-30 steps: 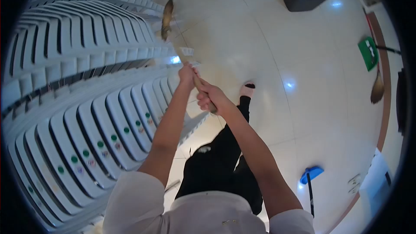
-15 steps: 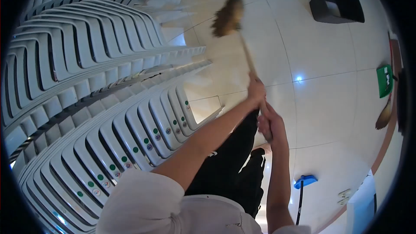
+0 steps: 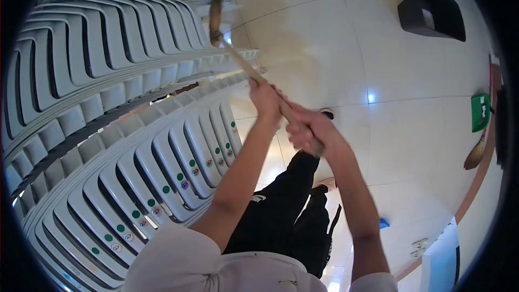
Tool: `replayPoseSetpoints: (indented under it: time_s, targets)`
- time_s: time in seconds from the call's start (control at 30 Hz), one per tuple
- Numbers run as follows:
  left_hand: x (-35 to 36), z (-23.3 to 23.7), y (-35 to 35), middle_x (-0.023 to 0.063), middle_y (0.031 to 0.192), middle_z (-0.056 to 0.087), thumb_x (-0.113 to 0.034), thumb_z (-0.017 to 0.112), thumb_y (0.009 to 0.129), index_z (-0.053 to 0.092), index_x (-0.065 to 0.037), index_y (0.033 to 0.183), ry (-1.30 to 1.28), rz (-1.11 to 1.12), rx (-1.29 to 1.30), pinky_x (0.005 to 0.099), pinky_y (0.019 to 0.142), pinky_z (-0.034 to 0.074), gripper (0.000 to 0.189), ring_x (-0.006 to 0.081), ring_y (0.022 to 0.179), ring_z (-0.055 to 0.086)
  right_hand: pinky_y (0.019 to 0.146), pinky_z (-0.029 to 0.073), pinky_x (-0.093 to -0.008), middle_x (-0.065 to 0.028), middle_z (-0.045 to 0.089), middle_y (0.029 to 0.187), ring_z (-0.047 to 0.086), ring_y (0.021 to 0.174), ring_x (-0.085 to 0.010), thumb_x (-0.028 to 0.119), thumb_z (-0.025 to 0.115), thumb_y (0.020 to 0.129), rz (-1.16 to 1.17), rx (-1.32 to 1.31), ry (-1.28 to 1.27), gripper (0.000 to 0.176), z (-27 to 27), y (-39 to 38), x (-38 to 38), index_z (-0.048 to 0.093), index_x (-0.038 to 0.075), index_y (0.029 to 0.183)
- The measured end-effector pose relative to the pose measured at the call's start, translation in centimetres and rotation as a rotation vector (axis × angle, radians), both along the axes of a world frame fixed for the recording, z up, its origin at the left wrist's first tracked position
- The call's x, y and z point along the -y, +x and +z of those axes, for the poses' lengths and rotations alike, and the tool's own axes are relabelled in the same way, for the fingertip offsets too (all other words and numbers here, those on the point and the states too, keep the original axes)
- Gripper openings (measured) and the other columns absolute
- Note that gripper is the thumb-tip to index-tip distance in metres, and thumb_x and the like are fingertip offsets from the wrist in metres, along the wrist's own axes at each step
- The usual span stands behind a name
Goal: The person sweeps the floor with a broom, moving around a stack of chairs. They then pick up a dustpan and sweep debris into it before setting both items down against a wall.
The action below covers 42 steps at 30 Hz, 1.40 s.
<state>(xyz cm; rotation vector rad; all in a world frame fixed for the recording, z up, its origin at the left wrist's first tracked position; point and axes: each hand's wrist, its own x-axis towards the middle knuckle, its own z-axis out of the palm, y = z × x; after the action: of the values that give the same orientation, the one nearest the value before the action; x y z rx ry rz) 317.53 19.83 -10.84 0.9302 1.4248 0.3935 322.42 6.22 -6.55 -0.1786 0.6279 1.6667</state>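
Observation:
A broom with a pale handle [image 3: 242, 64] slants from my hands toward the upper left. Its brown bristle head [image 3: 215, 19] is beside the far stack of white plastic chairs [image 3: 121, 27], overlapping that stack's edge in this view. Partway down the handle, my left hand [image 3: 265, 100] has its fingers wrapped round the shaft. My right hand [image 3: 313, 128], slightly blurred, grips the handle close to its end, nearer my body. Another stack of white chairs [image 3: 146, 178], marked with green dots and round stickers, stands just left of my left arm.
A black bin [image 3: 430, 16] stands on the tiled floor [image 3: 416, 140] at the upper right. Along the right wall are a green dustpan [image 3: 479, 112] and a second broom [image 3: 476, 153]. Part of a blue dustpan [image 3: 384, 223] shows beside my right forearm.
Both hands have swung the broom leftward, bringing its head from the open floor to the chair stack. My right hand has risen, and a foot now shows beside it.

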Motion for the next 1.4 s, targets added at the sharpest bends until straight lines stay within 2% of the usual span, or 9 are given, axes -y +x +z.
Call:
replayPoseSetpoints:
  time_s: [0.17, 0.27, 0.33, 0.4, 0.5, 0.63, 0.73, 1.03, 1.4]
  targets:
    - [-13.2, -5.2, 4.6, 0.0091, 0.058, 0.044, -0.009, 0.037, 0.078, 0.043, -0.001, 0.073, 0.005, 0.171, -0.088, 0.0306, 0.037, 0.037, 0.011, 0.0185, 0.044, 0.042, 0.035, 0.032, -0.0207, 0.0015, 0.039, 0.053, 0.038, 0.042, -0.0071, 0.01, 0.039, 0.084, 0.259, -0.055, 0.123, 0.009, -7.2, 6.8, -14.2, 0.043, 0.011, 0.076]
    - [-24.5, -18.5, 2.0, 0.0125, 0.061, 0.047, -0.004, 0.038, 0.074, 0.045, 0.001, 0.063, 0.441, -0.788, -0.28, 0.032, 0.038, 0.037, 0.014, 0.0201, 0.047, 0.045, 0.036, 0.033, -0.0197, 0.0015, 0.04, 0.053, 0.038, 0.042, -0.0068, 0.008, 0.037, 0.084, 0.264, -0.021, 0.089, 0.012, -10.9, 8.2, -19.3, 0.043, 0.01, 0.073]
    - [-24.3, -19.2, 4.8, 0.0144, 0.064, 0.05, -0.003, 0.042, 0.071, 0.047, 0.003, 0.066, -0.158, -0.213, -0.232, 0.0333, 0.039, 0.038, 0.009, 0.0194, 0.05, 0.048, 0.036, 0.033, -0.0196, 0.0012, 0.04, 0.053, 0.038, 0.041, -0.0074, 0.009, 0.037, 0.083, 0.091, -0.199, 0.085, 0.013, -12.3, 7.9, -19.5, 0.041, 0.008, 0.071]
    - [-16.6, -12.8, 6.0, 0.0164, 0.067, 0.052, -0.005, 0.047, 0.07, 0.048, 0.005, 0.071, -0.051, -0.432, -0.262, 0.0338, 0.04, 0.039, 0.009, 0.0198, 0.052, 0.051, 0.036, 0.033, -0.0205, 0.0009, 0.038, 0.05, 0.038, 0.04, -0.0082, 0.011, 0.038, 0.084, 0.033, -0.465, 0.044, 0.014, -13.7, 6.7, -15.2, 0.039, 0.007, 0.07]
    - [-8.0, -22.3, 1.3, 0.0203, 0.075, 0.054, -0.01, 0.042, 0.075, 0.038, 0.009, 0.1, 0.44, -0.702, -0.61, 0.0388, 0.043, 0.044, 0.031, 0.0295, 0.052, 0.055, 0.032, 0.027, -0.0232, 0.0013, 0.034, 0.046, 0.033, 0.036, -0.0089, 0.016, 0.035, 0.088, -0.159, 0.028, -0.102, 0.014, -10.5, 2.6, -4.9, 0.043, 0.006, 0.081]
    - [7.2, -8.6, 7.4, 0.0257, 0.083, 0.055, -0.009, 0.038, 0.078, 0.007, 0.0, 0.129, -0.03, -0.512, -0.398, 0.0388, 0.051, 0.049, 0.061, 0.0338, 0.057, 0.058, 0.035, 0.03, -0.0179, -0.0018, 0.043, 0.065, 0.034, 0.041, -0.0038, 0.017, 0.037, 0.088, -0.445, -0.228, -0.159, 0.029, -6.5, 1.8, 6.8, 0.041, 0.011, 0.116]
    - [9.7, -11.0, 13.5, 0.0203, 0.073, 0.053, -0.007, 0.037, 0.078, 0.033, 0.001, 0.105, 0.225, -0.408, -0.273, 0.0404, 0.039, 0.046, 0.029, 0.0308, 0.052, 0.055, 0.037, 0.032, -0.0177, -0.0028, 0.043, 0.067, 0.035, 0.043, -0.0038, 0.016, 0.033, 0.089, -0.435, -0.105, -0.161, 0.03, -6.1, 7.9, 8.3, 0.038, 0.009, 0.118]
    - [11.6, -11.2, 25.5, 0.0245, 0.084, 0.055, -0.007, 0.042, 0.073, 0.016, 0.005, 0.121, 0.119, -0.873, -0.228, 0.038, 0.056, 0.048, 0.056, 0.033, 0.068, 0.058, 0.04, 0.033, -0.0182, -0.0002, 0.041, 0.067, 0.036, 0.043, -0.0034, 0.016, 0.034, 0.089, -0.671, 0.056, -0.11, 0.021, -10.2, 14.1, 9.3, 0.042, 0.007, 0.107]
    - [31.8, -2.9, -5.7, 0.0265, 0.085, 0.054, -0.017, 0.036, 0.082, -0.004, -0.012, 0.132, -0.215, -1.496, -0.524, 0.0446, 0.065, 0.046, 0.064, 0.0367, 0.076, 0.057, 0.034, 0.028, -0.0176, 0.001, 0.036, 0.056, 0.03, 0.038, -0.0048, 0.02, 0.037, 0.088, -0.958, -0.16, -0.577, 0.038, 5.9, -16.5, 23.7, 0.032, 0.02, 0.126]
